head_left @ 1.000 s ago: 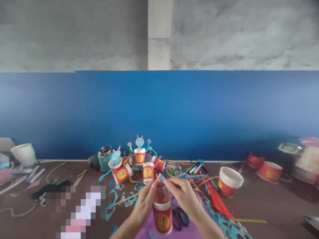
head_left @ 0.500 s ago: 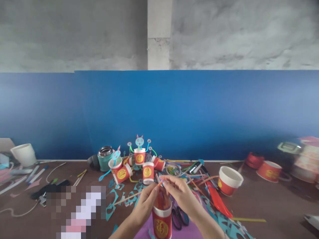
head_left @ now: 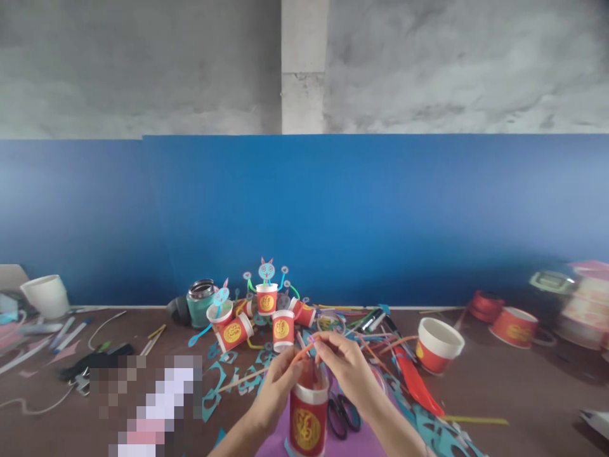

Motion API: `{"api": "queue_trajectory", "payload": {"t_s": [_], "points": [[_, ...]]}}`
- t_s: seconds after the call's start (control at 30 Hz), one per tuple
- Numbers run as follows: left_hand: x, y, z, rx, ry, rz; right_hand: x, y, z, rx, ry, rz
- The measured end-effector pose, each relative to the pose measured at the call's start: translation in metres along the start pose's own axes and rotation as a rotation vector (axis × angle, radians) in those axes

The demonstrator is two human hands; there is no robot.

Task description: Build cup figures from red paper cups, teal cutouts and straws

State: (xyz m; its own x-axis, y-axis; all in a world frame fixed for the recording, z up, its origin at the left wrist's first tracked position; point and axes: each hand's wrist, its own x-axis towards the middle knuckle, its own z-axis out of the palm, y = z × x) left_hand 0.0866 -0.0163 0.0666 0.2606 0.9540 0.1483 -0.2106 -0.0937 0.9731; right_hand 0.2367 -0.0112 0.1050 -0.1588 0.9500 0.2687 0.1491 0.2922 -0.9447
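Above a red paper cup (head_left: 308, 428) with a gold emblem and white rim, my two hands meet at an orange pipe cleaner (head_left: 305, 350). My left hand (head_left: 281, 376) pinches its lower left part between thumb and fingers. At its upper right end, the fingertips of my right hand (head_left: 340, 360) are closed on it, and a small purple bit shows there. The cup stands upright on a purple sheet (head_left: 280, 438); its opening is partly hidden behind my fingers. Black scissors (head_left: 343, 416) lie beside the cup, near my right wrist.
Behind my hands stand red cups with blue paper faces, such as a cat-like figure (head_left: 267, 298). Blue paper scraps (head_left: 440, 431) litter the table. A teal flask (head_left: 200, 304), a red-and-white cup (head_left: 438, 346), a red bag (head_left: 419, 387) and pipe cleaners surround the work area.
The orange pipe cleaner shows longer between my hands, bending up toward my right fingertips. My right hand has risen slightly, and the cup sits a touch differently.
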Motion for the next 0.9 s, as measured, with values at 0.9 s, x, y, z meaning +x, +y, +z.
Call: {"api": "queue_trajectory", "payload": {"t_s": [0.9], "points": [[0.0016,0.0075,-0.0013,0.038,-0.112,-0.094,-0.0026,0.0001,0.0010,-0.036,-0.099,0.002]]}}
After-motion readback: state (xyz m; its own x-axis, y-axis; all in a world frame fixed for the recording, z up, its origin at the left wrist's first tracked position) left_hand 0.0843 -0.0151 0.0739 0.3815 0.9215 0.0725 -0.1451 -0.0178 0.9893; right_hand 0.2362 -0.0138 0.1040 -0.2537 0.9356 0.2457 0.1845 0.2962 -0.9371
